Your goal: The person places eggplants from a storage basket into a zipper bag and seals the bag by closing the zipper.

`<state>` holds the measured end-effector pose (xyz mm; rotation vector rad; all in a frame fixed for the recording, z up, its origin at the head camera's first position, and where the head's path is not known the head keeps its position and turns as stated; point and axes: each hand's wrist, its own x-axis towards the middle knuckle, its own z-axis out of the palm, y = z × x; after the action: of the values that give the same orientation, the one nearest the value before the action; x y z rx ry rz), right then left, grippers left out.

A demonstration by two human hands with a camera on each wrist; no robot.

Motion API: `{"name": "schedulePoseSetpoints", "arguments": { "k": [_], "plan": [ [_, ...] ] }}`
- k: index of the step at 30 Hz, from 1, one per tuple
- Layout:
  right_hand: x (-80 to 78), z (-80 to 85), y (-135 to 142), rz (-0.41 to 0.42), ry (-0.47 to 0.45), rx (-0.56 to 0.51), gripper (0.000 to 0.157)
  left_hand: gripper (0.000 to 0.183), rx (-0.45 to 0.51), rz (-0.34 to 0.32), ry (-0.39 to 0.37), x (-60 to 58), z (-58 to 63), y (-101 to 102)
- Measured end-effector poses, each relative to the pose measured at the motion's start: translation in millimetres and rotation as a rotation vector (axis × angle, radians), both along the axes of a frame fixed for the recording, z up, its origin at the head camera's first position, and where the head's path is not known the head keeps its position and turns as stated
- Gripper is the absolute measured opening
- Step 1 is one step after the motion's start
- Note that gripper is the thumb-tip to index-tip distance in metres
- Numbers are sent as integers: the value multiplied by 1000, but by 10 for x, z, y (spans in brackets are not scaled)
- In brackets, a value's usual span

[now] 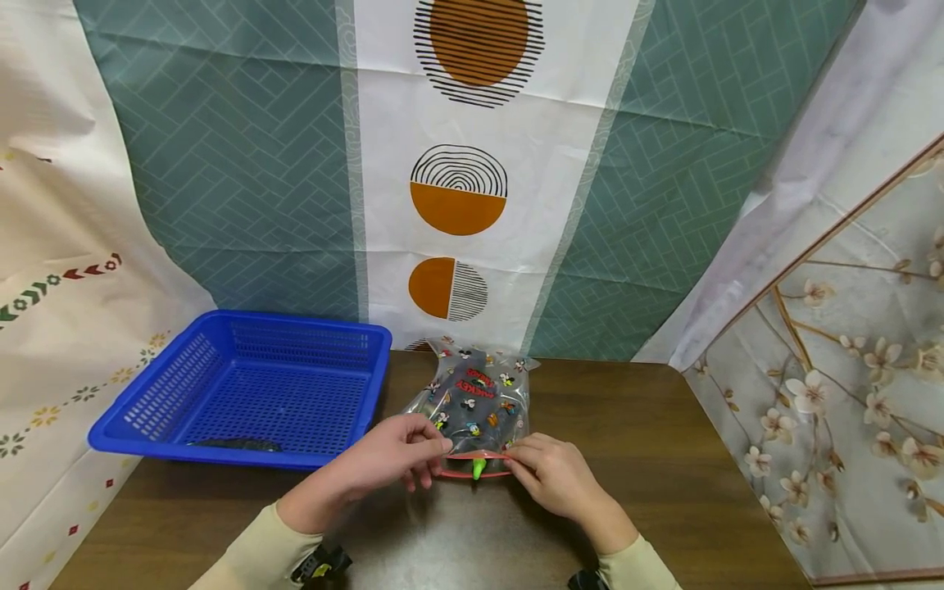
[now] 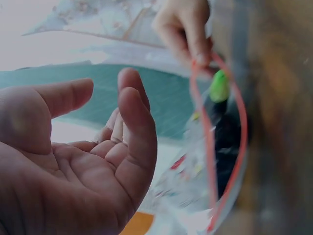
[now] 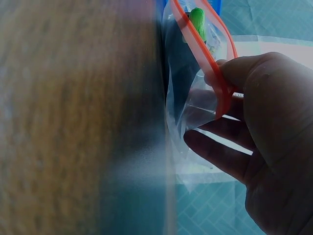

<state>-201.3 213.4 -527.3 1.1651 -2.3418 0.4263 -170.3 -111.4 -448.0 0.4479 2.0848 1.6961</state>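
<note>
A clear zip bag [image 1: 472, 414] printed with cartoon characters lies on the table, its red-edged mouth facing the person and parted. Out of that mouth pokes a bright green tip [image 1: 478, 468], and something dark [image 2: 226, 147] shows behind it inside the bag. At the right end of the mouth, my right hand [image 1: 555, 475] pinches the red edge between thumb and fingers, as the right wrist view shows. Off the left end, my left hand [image 1: 391, 452] is held palm up with fingers loosely bent and nothing in them; a gap separates it from the bag in the left wrist view.
To the left stands a blue plastic basket [image 1: 243, 318] with a dark object [image 1: 239, 443] lying along its near side. Patterned cloth [image 1: 251, 164] hangs behind the brown wooden table [image 1: 627, 426], and a flowered panel [image 1: 833, 410] borders the right.
</note>
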Motion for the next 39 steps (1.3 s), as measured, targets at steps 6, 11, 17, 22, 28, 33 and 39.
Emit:
{"name": "schedulePoseSetpoints", "arguments": {
  "k": [6,11,17,22,28,33,39],
  "plan": [
    [4,-4,-4,3,2,-7,10,39,-98,77,101,-15,161,-207],
    [0,9,-8,3,4,-6,11,51,-190,148,175,-47,245,-367],
    [-3,2,-1,0,-5,2,10,52,-267,160,240,-81,404,-589],
    [-4,-5,3,-7,-9,14,9,50,-400,192,323,-140,483,-765],
    [-3,-6,11,-6,-9,15,9,47,-641,234,449,-214,561,-952],
    [-5,-1,12,-3,-5,18,9,45,-763,236,521,-306,592,-1110],
    [-15,-6,24,-8,-8,26,9,46,-851,170,567,-406,558,-1322]
  ]
}}
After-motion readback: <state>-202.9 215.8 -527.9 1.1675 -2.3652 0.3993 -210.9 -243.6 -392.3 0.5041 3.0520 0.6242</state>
